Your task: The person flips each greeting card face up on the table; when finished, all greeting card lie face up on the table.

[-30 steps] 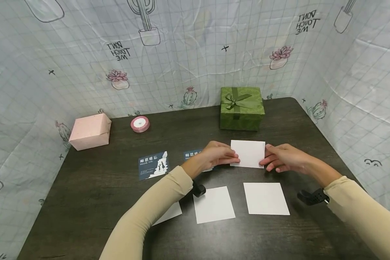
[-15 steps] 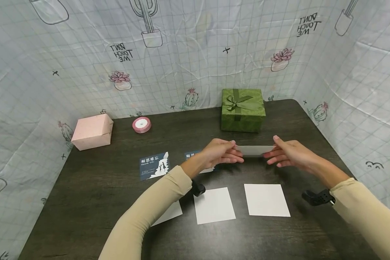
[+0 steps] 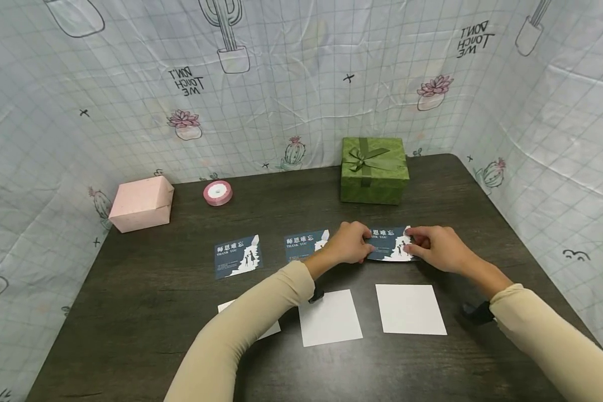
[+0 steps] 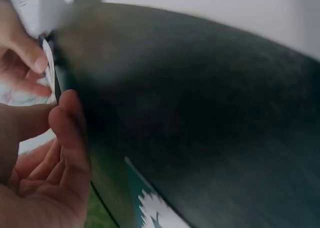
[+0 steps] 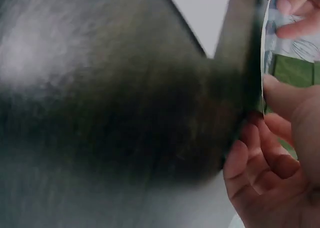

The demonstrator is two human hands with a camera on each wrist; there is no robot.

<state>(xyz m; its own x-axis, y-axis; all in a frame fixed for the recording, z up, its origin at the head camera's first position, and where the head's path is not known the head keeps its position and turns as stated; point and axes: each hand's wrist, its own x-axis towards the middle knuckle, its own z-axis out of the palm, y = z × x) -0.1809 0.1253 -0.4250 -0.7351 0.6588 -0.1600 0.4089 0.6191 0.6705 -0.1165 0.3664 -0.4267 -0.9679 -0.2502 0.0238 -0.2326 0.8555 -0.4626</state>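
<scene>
Both hands hold a dark blue "THANK YOU" card [image 3: 388, 245], printed side up and low over the table at the right in the head view. My left hand [image 3: 349, 243] pinches its left edge. At the opposite edge, my right hand [image 3: 444, 249] grips it between thumb and fingers. The right wrist view shows the card edge-on beside the right hand [image 5: 275, 173]. Two matching cards lie to the left: a whole card [image 3: 238, 257], and another card [image 3: 301, 244] partly covered by the left hand and forearm.
Nearer to me on the dark table [image 3: 130, 312] lie two white squares, a middle square [image 3: 330, 318] and a right square [image 3: 411, 309]; a third white piece [image 3: 270, 331] is partly under the left sleeve. Behind are a green gift box [image 3: 374, 170], pink ribbon roll [image 3: 218, 192] and pink box [image 3: 142, 204].
The held card showed its white side, then appeared nearly edge-on, and now shows its blue printed side. Both hands have turned with it and come slightly closer together.
</scene>
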